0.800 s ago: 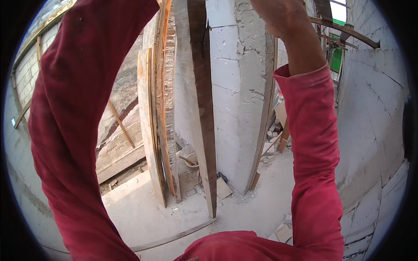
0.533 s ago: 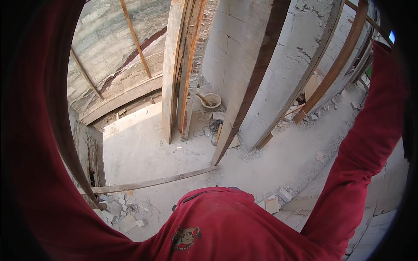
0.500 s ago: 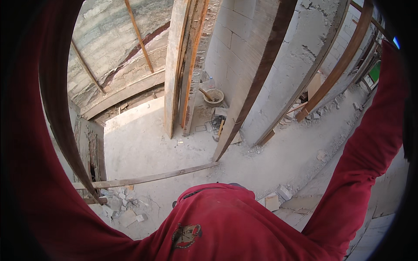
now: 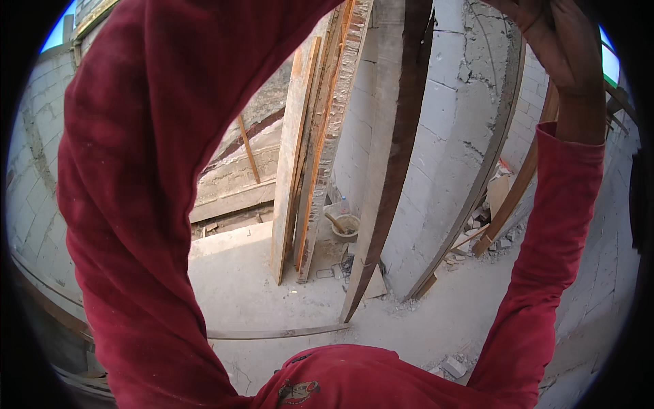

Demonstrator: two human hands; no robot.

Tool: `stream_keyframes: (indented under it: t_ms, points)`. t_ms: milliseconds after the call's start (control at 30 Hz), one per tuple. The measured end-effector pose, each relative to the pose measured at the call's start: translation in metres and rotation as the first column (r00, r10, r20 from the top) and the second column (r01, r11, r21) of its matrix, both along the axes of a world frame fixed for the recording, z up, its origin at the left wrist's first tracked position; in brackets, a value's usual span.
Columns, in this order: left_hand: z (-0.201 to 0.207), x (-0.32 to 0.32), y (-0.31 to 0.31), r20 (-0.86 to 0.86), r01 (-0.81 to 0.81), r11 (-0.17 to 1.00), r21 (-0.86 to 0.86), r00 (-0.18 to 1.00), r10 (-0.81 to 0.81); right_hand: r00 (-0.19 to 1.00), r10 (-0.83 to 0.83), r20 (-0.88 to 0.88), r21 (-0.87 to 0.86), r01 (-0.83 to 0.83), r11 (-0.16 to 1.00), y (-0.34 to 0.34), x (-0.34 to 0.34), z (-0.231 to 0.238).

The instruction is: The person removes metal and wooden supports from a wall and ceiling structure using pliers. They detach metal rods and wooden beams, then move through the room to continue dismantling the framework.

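Both my arms, in red sleeves, are raised. My right hand is at the upper right, partly cut off by the top edge. Its fingertips do not show, so whether it holds anything is hidden. The left sleeve arches up across the left side and passes out over the top edge, and my left hand is outside the picture. A long wooden beam stands slanted in front of me, to the left of my right hand. Nearer the right sleeve is a brown wooden prop.
Upright planks stand left of the beam. Behind them, a bucket with a stick in it is by the pale block wall. A low wooden strip crosses the floor. Rubble lies near my body, and more debris lies along the wall.
The view has tipped up and shifted. My left arm has swung inward across the upper left, and my right hand has come into the picture at the upper right.
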State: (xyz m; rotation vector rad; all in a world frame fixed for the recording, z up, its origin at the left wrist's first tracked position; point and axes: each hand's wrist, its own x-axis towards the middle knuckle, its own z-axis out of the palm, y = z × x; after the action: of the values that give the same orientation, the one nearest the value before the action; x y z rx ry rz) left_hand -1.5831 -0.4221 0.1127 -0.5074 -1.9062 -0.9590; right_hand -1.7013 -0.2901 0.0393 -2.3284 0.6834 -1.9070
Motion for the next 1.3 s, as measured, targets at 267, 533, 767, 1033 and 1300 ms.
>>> stream_keyframes:
  t_ms: [267, 533, 767, 1033, 1300]
  points:
    - [0.034, -0.010, 0.007, -0.150, 0.101, 0.993, -0.054, 0.983, -0.108, 0.988, 0.072, 0.135, 0.108, -0.087, 0.990, -0.011, -0.023, 0.000]
    - [0.030, -0.009, 0.018, -0.223, 0.026, 1.000, 0.001, 0.974, -0.025, 0.996, 0.093, 0.003, 0.133, -0.093, 0.987, 0.004, -0.026, 0.013]
    - [0.027, 0.003, 0.016, -0.153, -0.005, 1.000, 0.010, 0.988, 0.007, 0.930, 0.368, 0.014, 0.247, -0.360, 0.900, 0.004, -0.039, 0.025]
    - [0.028, 0.000, 0.013, -0.151, -0.059, 0.998, -0.010, 0.987, 0.057, 0.880, 0.475, 0.029, 0.303, -0.460, 0.834, 0.002, -0.050, 0.032]
    - [0.029, 0.012, 0.003, -0.192, -0.183, 0.983, -0.008, 0.965, 0.178, 0.788, 0.587, 0.187, 0.324, -0.614, 0.720, -0.001, -0.052, 0.038]
